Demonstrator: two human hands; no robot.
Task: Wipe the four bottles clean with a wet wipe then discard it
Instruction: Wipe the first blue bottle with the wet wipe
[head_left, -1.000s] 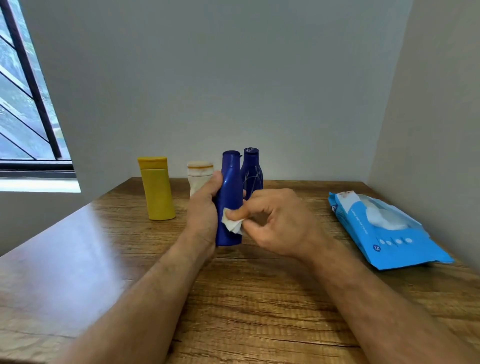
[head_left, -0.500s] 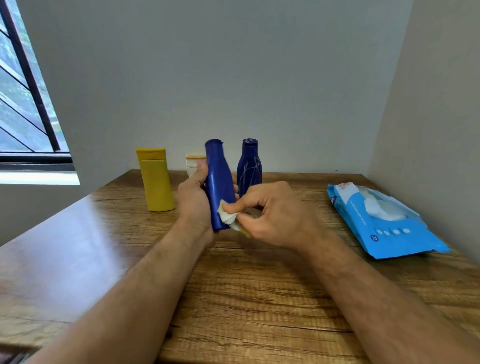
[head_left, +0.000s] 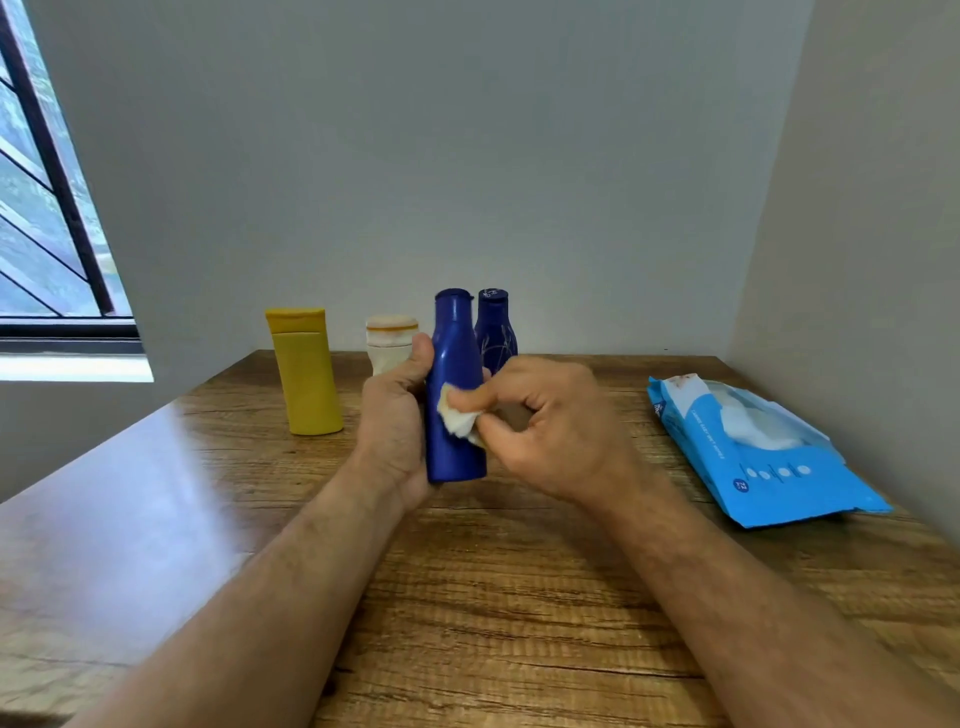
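Straightened upright, blue bottle (head_left: 453, 395) in left hand (head_left: 393, 415); right fingers (head_left: 470, 399) pinch wipe (head_left: 458, 421).

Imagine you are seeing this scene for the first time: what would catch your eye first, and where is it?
At the centre, the left hand grips a blue bottle upright while the right hand pinches a wet wipe against its side. Behind stand a yellow bottle, a cream bottle and a dark blue bottle. On the right of the wooden table lies a blue wet wipe pack.
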